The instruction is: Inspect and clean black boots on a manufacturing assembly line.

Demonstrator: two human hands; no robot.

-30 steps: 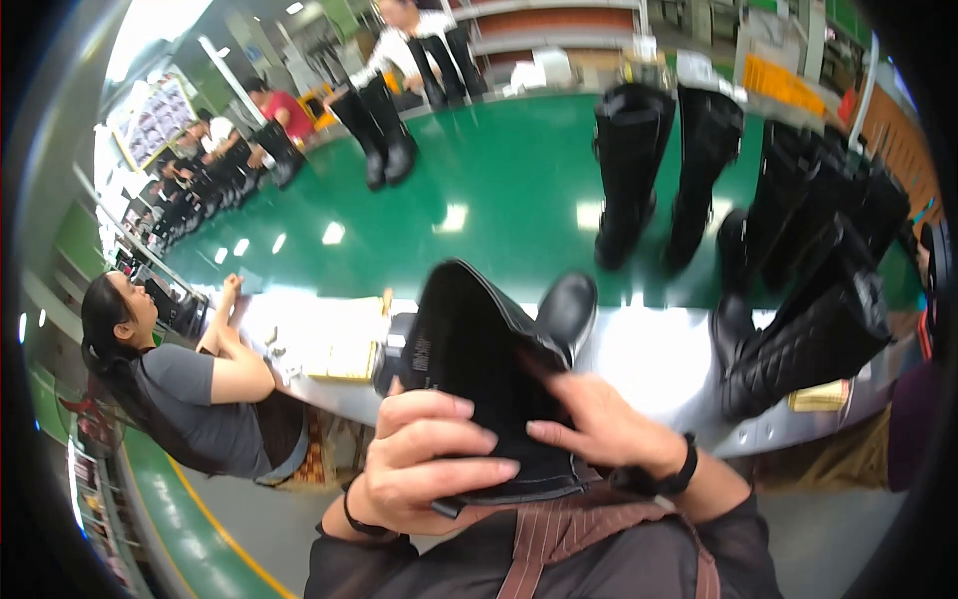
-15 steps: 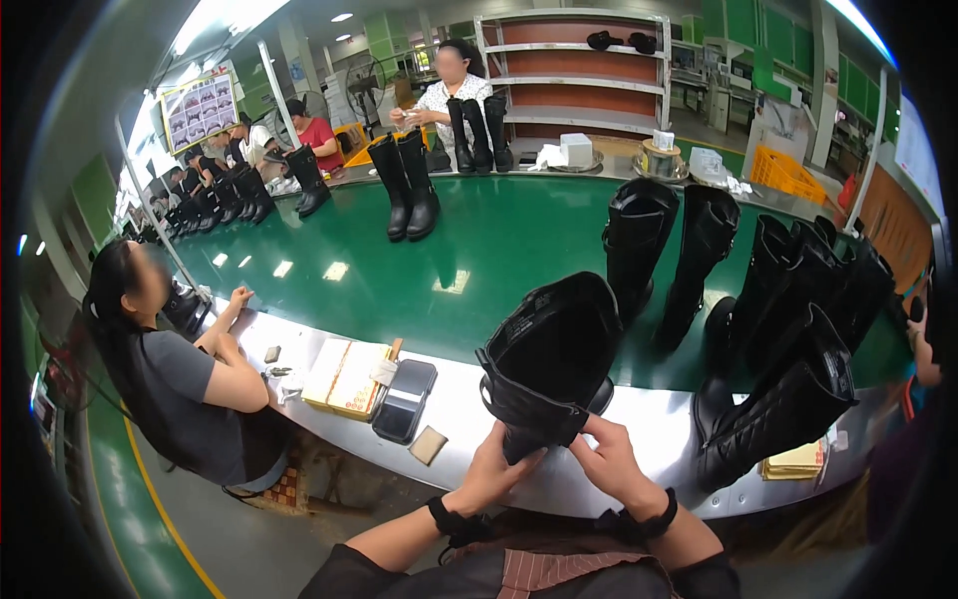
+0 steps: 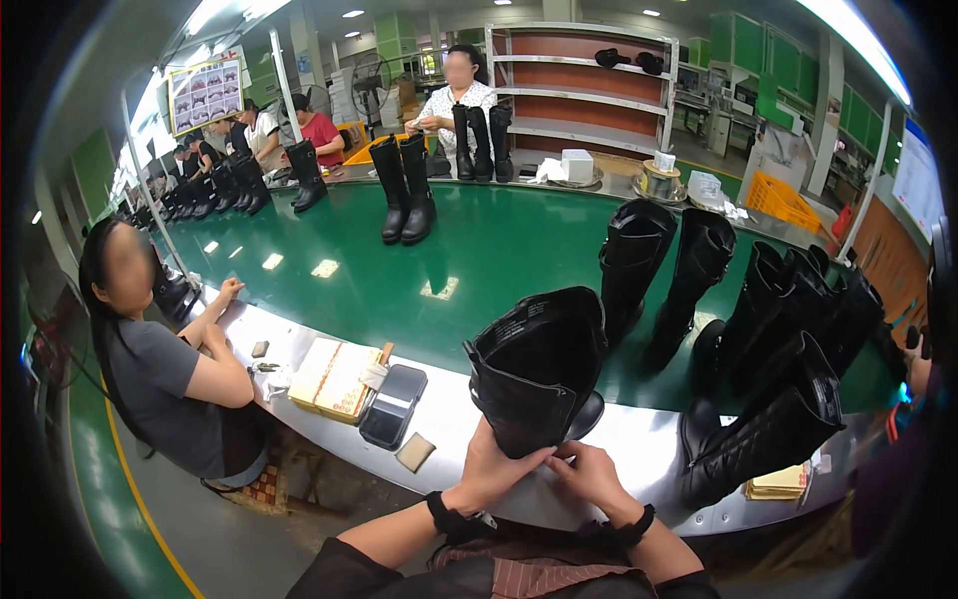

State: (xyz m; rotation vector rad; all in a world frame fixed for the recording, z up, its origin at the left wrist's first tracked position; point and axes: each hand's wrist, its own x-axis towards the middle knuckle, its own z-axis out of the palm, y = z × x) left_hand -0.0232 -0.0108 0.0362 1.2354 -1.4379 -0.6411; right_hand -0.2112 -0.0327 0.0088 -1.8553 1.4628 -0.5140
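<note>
A tall black boot (image 3: 544,374) stands on the metal edge of the bench in front of me, its wide opening tilted up toward me. My left hand (image 3: 499,467) grips the lower shaft, with the thumb pointing right across the leather. Just right of that thumb, my right hand (image 3: 591,473) has its thumb and fingers pinched together close to the boot. Whatever lies between those fingertips is too small to make out. Another black boot (image 3: 763,429) with a quilted shaft leans on the bench to the right of my hands.
Several black boots (image 3: 669,290) stand on the green worktop (image 3: 329,240). To the left lie a stack of yellowish cards (image 3: 334,377), a dark tray (image 3: 394,404) and a tan pad (image 3: 415,452). More yellowish cards (image 3: 778,483) lie right. A seated co-worker (image 3: 165,359) is at my left.
My right hand has let go of the boot's side and closed into a pinch near my left thumb. The left hand has kept its hold on the boot, which has turned slightly.
</note>
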